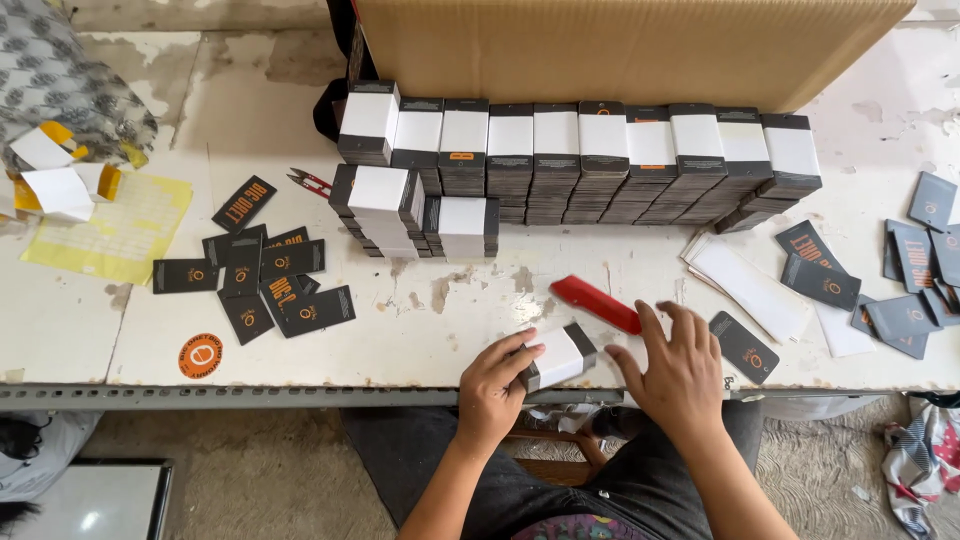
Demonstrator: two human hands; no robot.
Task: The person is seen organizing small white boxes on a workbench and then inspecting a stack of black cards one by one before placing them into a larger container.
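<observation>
My left hand (pixel 495 385) holds a banded bundle (pixel 560 357) of dark cards at the table's (pixel 400 340) near edge. My right hand (pixel 680 375) lies flat and open just beside it, fingers touching a red cutter (pixel 597 304) behind the bundle.

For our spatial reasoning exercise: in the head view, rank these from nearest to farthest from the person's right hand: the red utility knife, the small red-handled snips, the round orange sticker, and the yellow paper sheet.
From the right hand:
1. Red utility knife, just left of the fingertips.
2. Small red-handled snips, up left, beside the banded stacks.
3. Round orange sticker, near the table's front edge, left.
4. Yellow paper sheet, far left.
</observation>
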